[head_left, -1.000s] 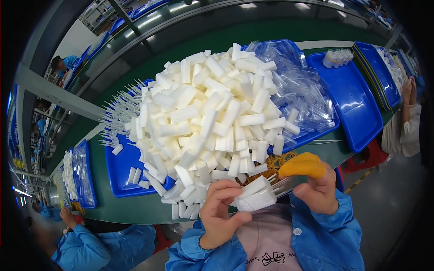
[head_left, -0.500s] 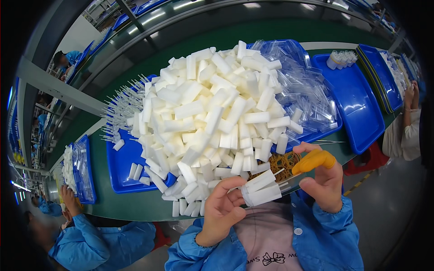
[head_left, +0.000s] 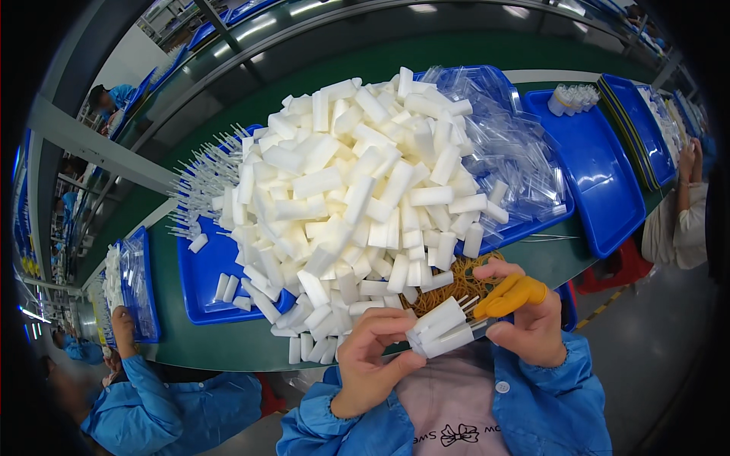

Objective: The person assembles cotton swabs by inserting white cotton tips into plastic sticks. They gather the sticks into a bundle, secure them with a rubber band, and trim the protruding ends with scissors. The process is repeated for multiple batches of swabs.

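My left hand point(head_left: 374, 357) grips a small bundle of white foam pieces point(head_left: 439, 327) by its wrapped end, thumb below and fingers above. Thin pale rods point(head_left: 467, 302) stick out of the bundle's other end, with clear plastic around part of it. My right hand point(head_left: 528, 323) closes on that rod end, thumb under and finger over; a yellow finger cover point(head_left: 511, 296) sits on the upper finger. Exactly how its fingertips meet the rods is partly hidden. Behind the bundle lies a heap of tan rubber bands point(head_left: 465, 278).
A large pile of white foam pieces point(head_left: 334, 190) covers blue trays. Clear plastic sleeves point(head_left: 509, 159) fill the tray behind right; thin-stemmed pieces point(head_left: 201, 182) bristle at left. A blue tray point(head_left: 601, 182) at right bears finished-looking bundles point(head_left: 574, 99). A co-worker's sleeve point(head_left: 167, 403) is at left.
My right hand has moved slightly left and down, bringing its covered finger against the rod end. The bundle in my left hand has turned a little. The left co-worker's hand has risen slightly.
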A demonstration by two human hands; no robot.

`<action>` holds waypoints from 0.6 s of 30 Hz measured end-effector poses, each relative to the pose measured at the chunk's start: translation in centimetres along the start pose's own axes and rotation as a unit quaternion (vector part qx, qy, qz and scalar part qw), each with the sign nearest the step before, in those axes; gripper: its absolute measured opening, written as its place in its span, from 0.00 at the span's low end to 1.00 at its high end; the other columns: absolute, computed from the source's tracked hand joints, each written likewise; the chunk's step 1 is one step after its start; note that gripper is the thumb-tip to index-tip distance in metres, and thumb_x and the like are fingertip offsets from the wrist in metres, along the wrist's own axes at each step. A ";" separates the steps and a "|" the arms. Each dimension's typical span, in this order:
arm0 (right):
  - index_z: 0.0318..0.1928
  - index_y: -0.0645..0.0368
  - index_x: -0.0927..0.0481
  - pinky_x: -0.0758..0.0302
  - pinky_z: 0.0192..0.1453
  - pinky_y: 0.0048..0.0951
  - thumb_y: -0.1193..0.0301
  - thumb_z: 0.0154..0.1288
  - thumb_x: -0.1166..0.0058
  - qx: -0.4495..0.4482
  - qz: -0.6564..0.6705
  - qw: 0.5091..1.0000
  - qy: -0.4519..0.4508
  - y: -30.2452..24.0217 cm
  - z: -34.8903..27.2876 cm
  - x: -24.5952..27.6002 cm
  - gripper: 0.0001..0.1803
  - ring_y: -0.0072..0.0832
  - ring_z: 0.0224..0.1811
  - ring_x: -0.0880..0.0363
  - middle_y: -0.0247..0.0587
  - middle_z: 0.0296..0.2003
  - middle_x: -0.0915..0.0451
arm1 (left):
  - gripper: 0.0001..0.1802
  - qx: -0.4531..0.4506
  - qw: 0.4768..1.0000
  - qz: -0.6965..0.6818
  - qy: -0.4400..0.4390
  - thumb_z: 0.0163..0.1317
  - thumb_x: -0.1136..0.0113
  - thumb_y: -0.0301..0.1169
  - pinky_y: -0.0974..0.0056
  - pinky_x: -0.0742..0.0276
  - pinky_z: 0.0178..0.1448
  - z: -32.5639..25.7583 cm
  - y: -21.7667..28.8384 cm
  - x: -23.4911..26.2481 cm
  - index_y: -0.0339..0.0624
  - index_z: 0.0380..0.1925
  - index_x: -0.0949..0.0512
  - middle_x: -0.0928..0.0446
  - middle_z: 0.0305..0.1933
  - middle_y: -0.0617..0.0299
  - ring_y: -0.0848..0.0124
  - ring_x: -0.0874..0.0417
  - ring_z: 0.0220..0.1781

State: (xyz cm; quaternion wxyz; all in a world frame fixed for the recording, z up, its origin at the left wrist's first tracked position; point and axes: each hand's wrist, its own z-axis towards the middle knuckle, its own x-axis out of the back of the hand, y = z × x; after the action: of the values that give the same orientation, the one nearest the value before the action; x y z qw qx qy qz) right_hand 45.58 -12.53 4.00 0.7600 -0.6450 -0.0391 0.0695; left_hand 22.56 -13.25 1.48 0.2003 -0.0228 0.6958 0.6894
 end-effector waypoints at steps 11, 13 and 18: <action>0.38 0.60 0.20 0.41 0.66 0.44 0.73 0.46 0.33 0.033 -0.083 0.996 -0.014 0.2 -1.2 -0.3 0.16 0.35 0.56 0.28 0.47 0.51 0.24 | 0.21 0.058 0.994 -0.089 -0.031 0.48 0.34 0.14 0.61 0.26 0.59 -0.5 -0.4 -1.3 0.31 0.44 0.27 0.32 0.51 0.52 0.66 0.24 0.52; 0.39 0.61 0.20 0.37 0.63 0.40 0.73 0.46 0.32 0.028 -0.098 0.994 -0.040 -0.4 -0.3 0.7 0.17 0.34 0.55 0.27 0.46 0.50 0.24 | 0.20 0.051 0.993 -0.102 -0.026 0.48 0.35 0.14 0.61 0.27 0.59 -0.4 -0.4 -1.3 0.30 0.43 0.27 0.32 0.51 0.52 0.66 0.24 0.51; 0.38 0.59 0.19 0.29 0.47 0.32 0.72 0.49 0.35 0.050 -0.255 0.956 0.135 0.5 3.2 5.2 0.13 0.34 0.40 0.22 0.41 0.38 0.20 | 0.20 0.038 0.992 -0.120 0.005 0.48 0.34 0.16 0.61 0.27 0.57 0.2 -0.2 -1.1 0.31 0.43 0.28 0.31 0.51 0.52 0.67 0.24 0.50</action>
State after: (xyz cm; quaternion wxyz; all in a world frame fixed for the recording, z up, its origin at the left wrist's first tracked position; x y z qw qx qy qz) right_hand 50.22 -8.48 3.86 0.7817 -0.5784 -0.0964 -0.2124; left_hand 23.70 -13.30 1.66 0.2788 -0.1024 0.7145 0.6335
